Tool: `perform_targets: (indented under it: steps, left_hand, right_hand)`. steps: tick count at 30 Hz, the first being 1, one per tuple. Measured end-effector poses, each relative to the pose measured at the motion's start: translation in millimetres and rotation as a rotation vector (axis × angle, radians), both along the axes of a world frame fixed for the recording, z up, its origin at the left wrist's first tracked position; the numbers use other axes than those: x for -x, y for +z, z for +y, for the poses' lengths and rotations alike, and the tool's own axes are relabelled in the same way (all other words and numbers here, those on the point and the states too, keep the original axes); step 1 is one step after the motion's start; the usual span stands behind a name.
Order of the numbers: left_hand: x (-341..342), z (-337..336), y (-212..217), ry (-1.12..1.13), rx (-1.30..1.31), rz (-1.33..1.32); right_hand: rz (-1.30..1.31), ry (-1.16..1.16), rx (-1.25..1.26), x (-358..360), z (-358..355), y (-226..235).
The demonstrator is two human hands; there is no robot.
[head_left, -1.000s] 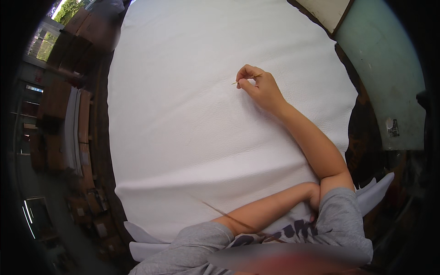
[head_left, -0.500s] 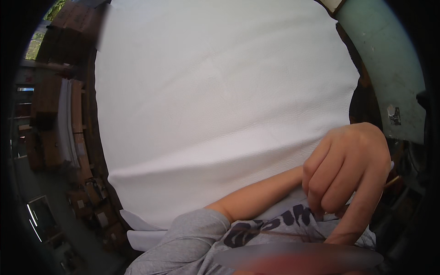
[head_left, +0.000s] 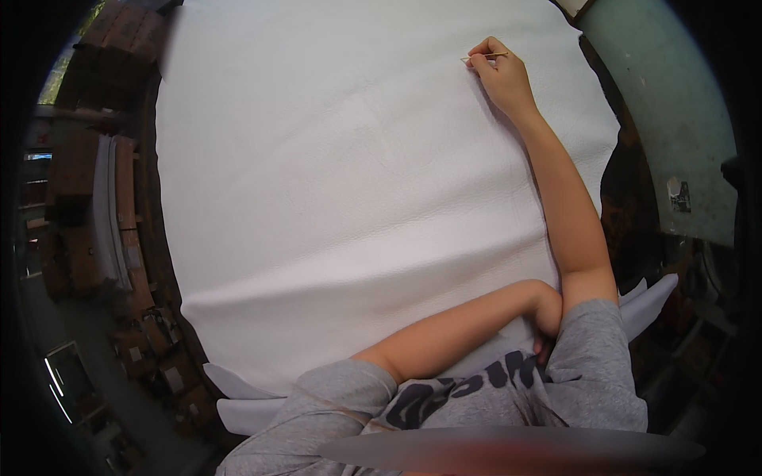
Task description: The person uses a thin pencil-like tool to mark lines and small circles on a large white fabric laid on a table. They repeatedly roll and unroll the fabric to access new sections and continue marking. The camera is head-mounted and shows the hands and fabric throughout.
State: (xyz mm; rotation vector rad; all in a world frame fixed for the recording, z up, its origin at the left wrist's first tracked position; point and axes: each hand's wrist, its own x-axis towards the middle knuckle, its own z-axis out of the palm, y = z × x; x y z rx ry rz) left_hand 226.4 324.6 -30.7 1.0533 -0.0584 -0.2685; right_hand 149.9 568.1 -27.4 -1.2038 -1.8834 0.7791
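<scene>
A large white sheet with a leather-like grain [head_left: 333, 174] lies spread in front of me, with a broad fold running across its near part. My right arm is stretched far out over it. My right hand [head_left: 496, 67] pinches a thin golden pen-like stick [head_left: 498, 55] near the sheet's far right; I cannot tell whether its tip touches the surface. My left forearm lies across my front. My left hand [head_left: 548, 308] bends down at the wrist beside my right upper arm, over the near edge of the sheet, and its fingers are mostly hidden.
Stacked cardboard boxes [head_left: 75, 170] and rolled or folded white material [head_left: 107, 214] stand beyond the left edge. A pale green surface [head_left: 675, 103] lies at the right. Loose white sheet corners [head_left: 242, 412] stick out at the near left and near right.
My right hand has moved from close to my body at the near right out to the sheet's far right, where the thin stick now shows. The left arm has hardly moved.
</scene>
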Motion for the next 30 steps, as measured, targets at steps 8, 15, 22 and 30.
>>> perform_targets:
  steps: [8, 15, 22, 30]
  left_hand:
    - [2.8, 3.2, 6.6, 0.002, 0.020, 0.001]
    - [12.3, 0.1, 8.5, 0.013, -0.002, 0.010]
    - [8.2, 0.6, 9.7, -0.003, 0.047, -0.006]
    - [5.4, -0.2, 4.1, -0.008, 0.059, 0.017]
  right_hand:
    - [-0.081, 0.177, 0.201, -6.5, -9.7, 11.5]
    - [0.524, 0.033, 0.152, -40.3, -12.5, 22.2]
    - [0.323, 0.062, 0.356, -72.1, -85.4, 8.9]
    - [0.090, 0.025, 0.102, -57.0, -98.2, 10.3]
